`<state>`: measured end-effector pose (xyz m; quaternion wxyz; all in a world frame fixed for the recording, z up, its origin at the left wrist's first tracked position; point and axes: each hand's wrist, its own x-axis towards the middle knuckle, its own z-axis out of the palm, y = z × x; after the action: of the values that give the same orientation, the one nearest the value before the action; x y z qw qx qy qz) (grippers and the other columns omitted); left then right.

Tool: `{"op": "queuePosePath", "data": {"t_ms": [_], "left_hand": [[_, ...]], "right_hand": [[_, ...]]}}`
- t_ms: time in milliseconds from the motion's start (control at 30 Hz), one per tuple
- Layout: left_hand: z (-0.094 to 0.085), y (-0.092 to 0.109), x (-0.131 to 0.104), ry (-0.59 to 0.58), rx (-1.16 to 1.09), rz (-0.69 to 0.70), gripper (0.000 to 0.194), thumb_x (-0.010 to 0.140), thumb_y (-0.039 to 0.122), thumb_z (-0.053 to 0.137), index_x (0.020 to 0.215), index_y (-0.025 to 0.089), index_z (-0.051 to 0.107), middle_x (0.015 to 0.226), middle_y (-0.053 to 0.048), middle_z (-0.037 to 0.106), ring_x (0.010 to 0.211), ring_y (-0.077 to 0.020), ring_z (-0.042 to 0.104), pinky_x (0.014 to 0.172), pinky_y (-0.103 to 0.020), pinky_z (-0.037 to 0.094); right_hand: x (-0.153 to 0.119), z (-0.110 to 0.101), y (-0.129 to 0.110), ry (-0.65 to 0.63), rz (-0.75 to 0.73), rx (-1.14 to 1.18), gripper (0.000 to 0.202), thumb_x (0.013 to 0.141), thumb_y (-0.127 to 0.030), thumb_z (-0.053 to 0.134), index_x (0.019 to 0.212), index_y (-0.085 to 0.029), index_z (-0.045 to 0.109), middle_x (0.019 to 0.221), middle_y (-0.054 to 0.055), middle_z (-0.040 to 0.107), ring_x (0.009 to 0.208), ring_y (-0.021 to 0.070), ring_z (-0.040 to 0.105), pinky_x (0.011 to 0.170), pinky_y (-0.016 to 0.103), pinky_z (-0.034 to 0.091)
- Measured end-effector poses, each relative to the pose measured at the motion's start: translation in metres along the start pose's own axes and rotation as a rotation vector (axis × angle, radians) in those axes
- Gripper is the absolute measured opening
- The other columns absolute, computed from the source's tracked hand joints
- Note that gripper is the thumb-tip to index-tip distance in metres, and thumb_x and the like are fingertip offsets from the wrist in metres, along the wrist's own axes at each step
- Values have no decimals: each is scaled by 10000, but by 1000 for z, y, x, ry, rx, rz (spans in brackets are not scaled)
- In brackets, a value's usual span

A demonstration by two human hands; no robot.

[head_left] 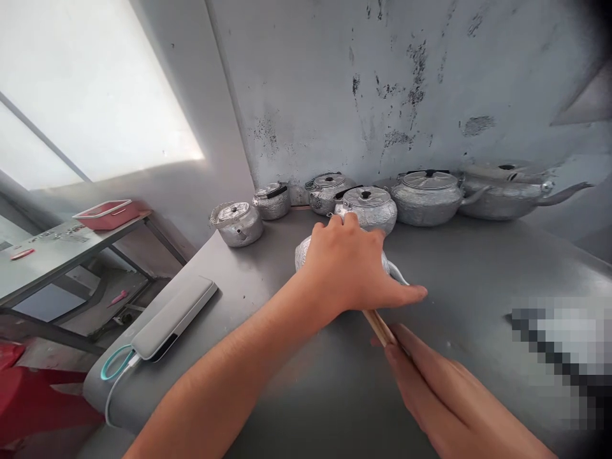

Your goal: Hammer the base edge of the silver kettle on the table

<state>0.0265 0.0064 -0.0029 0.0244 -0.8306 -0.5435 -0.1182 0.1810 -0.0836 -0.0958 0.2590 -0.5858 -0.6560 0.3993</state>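
Observation:
A small, dented silver metal kettle (pixel 301 253) sits in the middle of the grey table (pixel 296 408), mostly covered by my left hand (pixel 347 261). The fingers of that hand curl over its top, fingertips hidden, while the thumb sticks out to the right. The kettle's thin spout (pixel 398 274) shows beyond the thumb. Lower right, my right hand (pixel 425 376) is closed around a slim wooden stick (pixel 380 328). The stick's upper end goes out of sight beneath my left hand, so I cannot tell whether it touches the kettle.
Several silver kettles line the wall, including a lidded one (pixel 368 204) just behind my left hand and a large long-spouted one (pixel 502 191). A power bank (pixel 174 319) with cables lies left. A pink basket (pixel 108 215) stands on a side table; something blurred out lies right.

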Motion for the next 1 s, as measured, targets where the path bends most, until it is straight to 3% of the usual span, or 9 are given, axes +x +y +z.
{"op": "queuePosePath", "data": {"t_ms": [133, 333, 500, 667, 767, 933, 1000], "left_hand": [[-1, 1, -1, 2, 5, -8, 780, 697, 835, 579, 1158, 221, 721, 1118, -149, 610, 1086, -349, 569, 909, -497, 475], [-3, 2, -2, -7, 31, -15, 777, 704, 837, 569, 1181, 240, 712, 1123, -133, 620, 1080, -338, 575, 916, -479, 482], [-3, -2, -1, -16, 22, 15, 789, 707, 851, 563, 1193, 245, 707, 1156, -145, 620, 1092, -346, 576, 910, -489, 487], [-2, -4, -2, -12, 22, 80, 828, 711, 861, 561, 1235, 235, 698, 1176, -154, 623, 1119, -364, 573, 941, -517, 480], [-4, -8, -2, -15, 14, 95, 860, 718, 863, 566, 1316, 253, 670, 1201, -144, 626, 1137, -361, 574, 956, -515, 478], [-10, -20, -1, -41, -53, 121, 873, 708, 870, 595, 1367, 300, 647, 1297, -112, 611, 1167, -347, 576, 991, -490, 466], [-13, -26, -1, -62, -92, 123, 862, 704, 874, 600, 1353, 309, 652, 1276, -101, 614, 1159, -335, 582, 990, -476, 465]], "right_hand": [[1, -3, -12, -60, -11, 22, 374, 980, -516, 461, 744, -289, 642, 605, 35, 667, 555, 226, 629, 542, 345, 512], [-1, -6, -19, -83, 37, 43, 385, 969, -519, 455, 719, -277, 619, 575, 26, 634, 555, 220, 620, 539, 327, 509], [0, -7, -20, -114, 41, 106, 361, 965, -547, 454, 808, -279, 639, 710, 57, 703, 756, 274, 708, 703, 359, 564], [1, -12, -25, -144, 66, 171, 320, 959, -543, 476, 842, -286, 626, 765, 63, 696, 814, 303, 694, 760, 402, 545], [0, -12, -25, -147, 85, 161, 307, 964, -530, 478, 871, -273, 618, 730, 44, 635, 719, 255, 637, 667, 357, 520], [5, -6, -26, -259, 223, 188, 357, 1039, -524, 321, 1009, -250, 547, 619, -71, 380, 477, 119, 328, 408, 228, 327], [8, -3, -31, -283, 264, 211, 376, 1053, -510, 268, 985, -239, 519, 628, -82, 359, 462, 106, 303, 386, 213, 326]]}}
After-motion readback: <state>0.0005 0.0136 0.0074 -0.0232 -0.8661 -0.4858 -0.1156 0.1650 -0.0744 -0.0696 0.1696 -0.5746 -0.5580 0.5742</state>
